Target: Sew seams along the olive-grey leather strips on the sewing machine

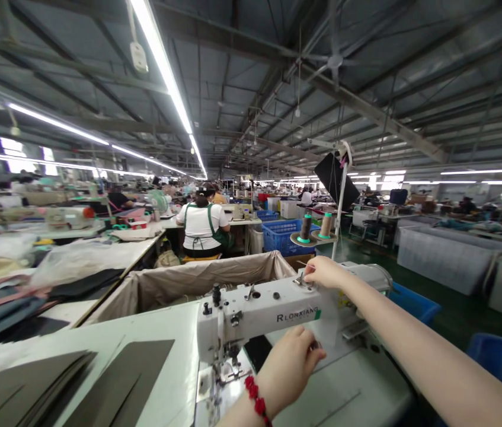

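A white sewing machine (257,314) stands on the pale table (162,362), its arm running left to right. My right hand (327,273) is at the top of the machine arm, fingers pinched beside a small metal fitting (303,281); a thin sliver shows by the fingertips, but I cannot make out what it is. My left hand (290,360), with a red bracelet (255,394) at the wrist, is in front of the machine arm with curled fingers. Something small and metallic shows between them, too hidden to name. Two thread cones (306,228) sit on the stand behind.
Dark grey flat panels (121,379) lie on the table at left. A fabric-lined bin (206,276) stands behind the machine. Beyond it a co-worker (203,225) sits with their back to me. Blue crates (284,234) and large white bins (441,255) stand farther off.
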Available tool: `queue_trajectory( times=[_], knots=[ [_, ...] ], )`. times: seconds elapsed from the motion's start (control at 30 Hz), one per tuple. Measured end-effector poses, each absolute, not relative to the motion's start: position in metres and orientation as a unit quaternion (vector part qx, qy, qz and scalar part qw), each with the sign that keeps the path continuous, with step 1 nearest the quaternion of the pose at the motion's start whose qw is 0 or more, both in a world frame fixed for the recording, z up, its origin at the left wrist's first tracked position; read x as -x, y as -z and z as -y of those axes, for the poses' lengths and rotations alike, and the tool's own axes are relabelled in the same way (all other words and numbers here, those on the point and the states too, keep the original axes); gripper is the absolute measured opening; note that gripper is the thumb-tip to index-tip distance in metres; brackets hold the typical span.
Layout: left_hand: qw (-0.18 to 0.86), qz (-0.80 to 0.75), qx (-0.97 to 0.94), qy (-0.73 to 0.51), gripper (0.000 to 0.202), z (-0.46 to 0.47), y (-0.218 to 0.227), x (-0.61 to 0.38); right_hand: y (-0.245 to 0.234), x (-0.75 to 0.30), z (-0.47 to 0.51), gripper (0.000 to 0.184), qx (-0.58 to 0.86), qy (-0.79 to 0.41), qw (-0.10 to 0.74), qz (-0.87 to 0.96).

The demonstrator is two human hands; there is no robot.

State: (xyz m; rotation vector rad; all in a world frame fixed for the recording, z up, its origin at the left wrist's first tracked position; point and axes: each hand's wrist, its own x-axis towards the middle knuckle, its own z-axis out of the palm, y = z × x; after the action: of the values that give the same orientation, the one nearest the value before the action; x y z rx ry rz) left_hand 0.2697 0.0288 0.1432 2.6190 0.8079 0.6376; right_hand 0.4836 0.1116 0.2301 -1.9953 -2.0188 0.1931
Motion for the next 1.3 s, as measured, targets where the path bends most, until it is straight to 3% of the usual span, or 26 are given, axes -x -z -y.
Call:
queue_trajectory(
  times=[0.13, 0.23, 0.4, 0.5, 0.7, 0.8, 0.93, 1.13, 1.3],
  knots=[
    [0.205, -0.275, -0.908, -0.241, 0.019, -0.030, -0.138, -0.272, -0.239, -0.480, -0.124, 0.024, 0.710, -0.110, 0.107, 0.687],
    [0.210, -0.273, -0.906, -0.244, 0.021, -0.033, -0.139, -0.270, -0.241, -0.478, -0.128, 0.024, 0.717, -0.128, 0.130, 0.673],
    [0.201, -0.280, -0.908, -0.239, 0.022, -0.035, -0.134, -0.259, -0.225, -0.496, -0.090, 0.023, 0.720, -0.108, 0.286, 0.623],
    [0.203, -0.284, -0.909, -0.228, 0.021, -0.036, -0.125, -0.251, -0.194, -0.512, -0.045, 0.034, 0.734, -0.094, 0.390, 0.547],
    [0.205, -0.269, -0.913, -0.228, 0.018, -0.032, -0.116, -0.259, -0.160, -0.508, -0.020, 0.036, 0.716, -0.152, 0.455, 0.507],
    [0.206, -0.268, -0.908, -0.249, 0.020, -0.031, -0.121, -0.271, -0.186, -0.500, -0.047, 0.031, 0.727, -0.123, 0.422, 0.528],
    [0.206, -0.266, -0.902, -0.270, 0.021, -0.031, -0.129, -0.278, -0.225, -0.500, -0.076, 0.025, 0.769, -0.061, 0.308, 0.557],
    [0.215, -0.258, -0.905, -0.260, 0.020, -0.024, -0.120, -0.264, -0.232, -0.528, -0.054, 0.022, 0.826, -0.018, 0.136, 0.547],
    [0.225, -0.247, -0.915, -0.228, 0.019, -0.021, -0.115, -0.263, -0.235, -0.536, -0.036, 0.018, 0.807, -0.025, 0.103, 0.581]
  ],
)
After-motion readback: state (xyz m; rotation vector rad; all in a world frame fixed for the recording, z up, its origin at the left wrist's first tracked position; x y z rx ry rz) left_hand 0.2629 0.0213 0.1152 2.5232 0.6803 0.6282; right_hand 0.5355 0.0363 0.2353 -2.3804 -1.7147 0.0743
